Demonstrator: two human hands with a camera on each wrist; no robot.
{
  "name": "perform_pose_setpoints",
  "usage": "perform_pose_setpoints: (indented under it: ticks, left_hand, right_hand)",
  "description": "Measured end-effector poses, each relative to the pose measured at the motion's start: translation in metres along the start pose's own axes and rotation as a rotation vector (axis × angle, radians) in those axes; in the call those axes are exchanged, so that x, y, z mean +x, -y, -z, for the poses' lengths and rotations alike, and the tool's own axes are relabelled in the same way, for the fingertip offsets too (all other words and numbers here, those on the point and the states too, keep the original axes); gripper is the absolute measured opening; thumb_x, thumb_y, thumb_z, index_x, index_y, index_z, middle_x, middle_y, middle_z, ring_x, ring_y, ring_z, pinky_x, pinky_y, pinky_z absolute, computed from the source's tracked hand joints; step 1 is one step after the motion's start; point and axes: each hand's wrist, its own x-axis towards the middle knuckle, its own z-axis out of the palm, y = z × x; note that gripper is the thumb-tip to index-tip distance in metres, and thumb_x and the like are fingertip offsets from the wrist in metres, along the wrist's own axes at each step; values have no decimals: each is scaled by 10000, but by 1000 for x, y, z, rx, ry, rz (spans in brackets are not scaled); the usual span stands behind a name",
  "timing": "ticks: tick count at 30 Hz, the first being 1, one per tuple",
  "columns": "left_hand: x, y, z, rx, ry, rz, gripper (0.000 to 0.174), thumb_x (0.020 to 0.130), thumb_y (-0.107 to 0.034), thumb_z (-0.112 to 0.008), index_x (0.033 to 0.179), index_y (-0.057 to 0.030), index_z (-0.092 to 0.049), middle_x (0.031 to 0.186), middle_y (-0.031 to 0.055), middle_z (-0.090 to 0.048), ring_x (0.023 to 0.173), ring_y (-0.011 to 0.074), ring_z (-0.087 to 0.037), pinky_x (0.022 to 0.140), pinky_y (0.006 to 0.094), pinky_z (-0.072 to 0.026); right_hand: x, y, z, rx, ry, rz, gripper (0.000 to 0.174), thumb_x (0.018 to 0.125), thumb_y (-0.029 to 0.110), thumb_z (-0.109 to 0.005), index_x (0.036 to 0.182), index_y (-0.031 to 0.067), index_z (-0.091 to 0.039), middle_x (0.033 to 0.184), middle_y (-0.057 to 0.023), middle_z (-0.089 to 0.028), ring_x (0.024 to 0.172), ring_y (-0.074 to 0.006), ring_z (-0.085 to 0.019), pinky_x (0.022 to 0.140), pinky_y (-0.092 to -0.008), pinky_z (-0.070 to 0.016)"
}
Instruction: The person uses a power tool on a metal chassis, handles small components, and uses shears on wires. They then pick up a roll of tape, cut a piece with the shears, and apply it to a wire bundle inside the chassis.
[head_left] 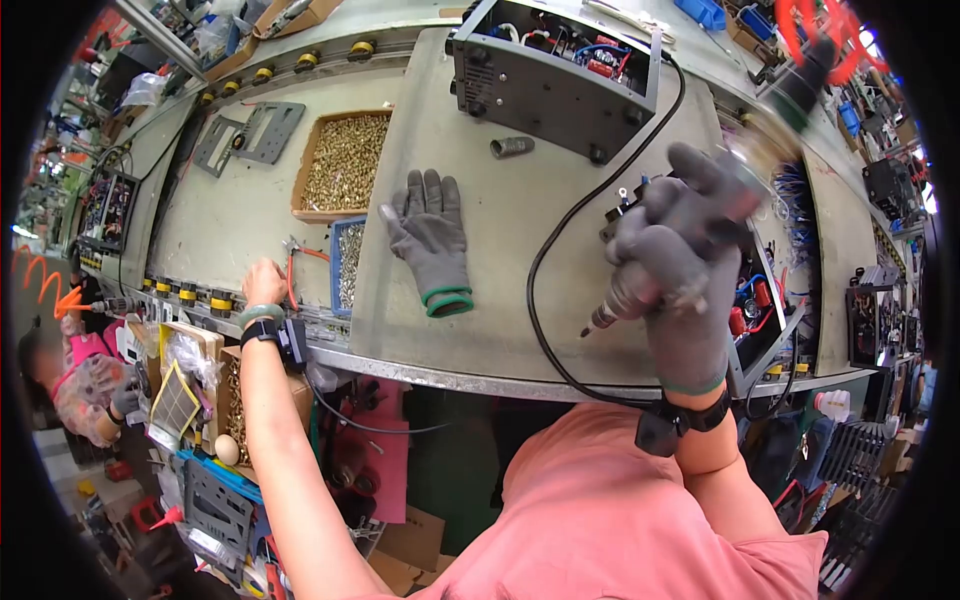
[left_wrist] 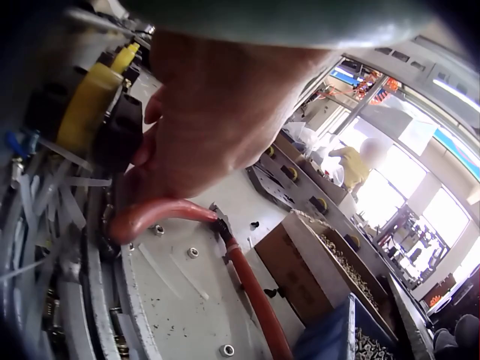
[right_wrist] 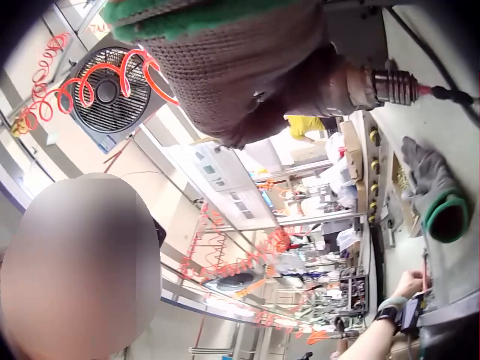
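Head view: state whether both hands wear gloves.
No; the right hand wears a grey glove, while the left hand is bare.

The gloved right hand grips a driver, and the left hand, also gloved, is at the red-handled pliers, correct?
No: the head view shows the left hand bare. The gloved right hand does grip the driver, and the left is at the red-handled pliers.

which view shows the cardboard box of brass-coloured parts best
The head view: the cardboard box appears whole, its open top facing the camera. The left wrist view shows its side wall and some contents at a slant; the right wrist view, only part beyond the loose glove.
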Motion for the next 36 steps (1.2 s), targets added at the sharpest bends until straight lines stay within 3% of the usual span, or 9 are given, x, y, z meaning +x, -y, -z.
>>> perform_pose_setpoints:
  ticks: [2,4,6,7,10,14,18,21,36]
  left_hand:
    - [2,0,-1,-46,18,67,76,785,-116,-708,834,-95,-762,932,210,-721,939,397,-690,872,458,-548]
    - [-9,-18,29,14,113,48,120,814,-155,-704,903,-92,-755,952,174,-728,937,377,-694,844,450,-550]
    - [-17,-33,50,-168,-313,-108,186,853,-197,-675,996,-96,-739,972,151,-732,927,377,-692,814,469,-551]
    - [-31,-57,78,-285,-378,-192,232,890,-215,-682,1076,-78,-711,935,131,-736,832,309,-707,750,421,-557]
    - [-106,-140,142,-1303,-24,-406,197,954,-176,-658,1056,-12,-699,884,56,-729,760,88,-657,655,234,-517]
    - [-207,-229,141,-1791,664,-343,321,983,-311,-649,1155,-42,-674,945,66,-729,664,61,-611,533,175,-436]
    - [-244,-281,126,-2269,1012,-289,435,1011,-398,-576,1171,1,-644,930,71,-699,678,97,-583,512,195,-402]
    - [-260,-303,134,-2406,1034,-163,392,1019,-366,-572,1133,1,-647,902,81,-690,664,112,-560,517,208,-404]
    - [-281,-353,127,-2340,812,-257,237,1002,-267,-623,1037,-36,-664,767,25,-635,615,81,-532,541,203,-408]
  right_hand:
    - [-5,6,5,427,9,42,602,823,47,-697,1362,59,-430,1018,-61,-536,781,-178,-594,650,-318,-535]
    - [-3,7,14,480,123,175,618,846,171,-696,1397,78,-434,1010,-45,-510,791,-179,-590,682,-362,-511]
    - [-5,18,14,546,118,201,628,854,214,-686,1416,101,-430,997,-44,-501,797,-178,-583,711,-378,-492]
    - [-4,21,14,526,143,245,636,907,248,-652,1452,87,-365,1014,-42,-440,746,-169,-430,652,-332,-446]
    - [-3,28,10,610,135,300,571,914,262,-644,1392,63,-406,949,-30,-409,728,-157,-414,631,-320,-417]
    - [-2,37,10,695,218,402,536,907,256,-657,1330,21,-427,891,-23,-387,698,-129,-417,620,-300,-380]
    - [-8,46,16,656,202,445,542,897,268,-673,1318,24,-434,890,-23,-400,685,-123,-439,613,-302,-397]
    - [-10,44,29,608,153,481,579,868,304,-708,1313,44,-442,893,-26,-421,678,-126,-475,608,-312,-420]
    - [-21,57,57,540,197,608,623,823,267,-713,1343,35,-459,910,-29,-448,690,-122,-521,551,-275,-461]
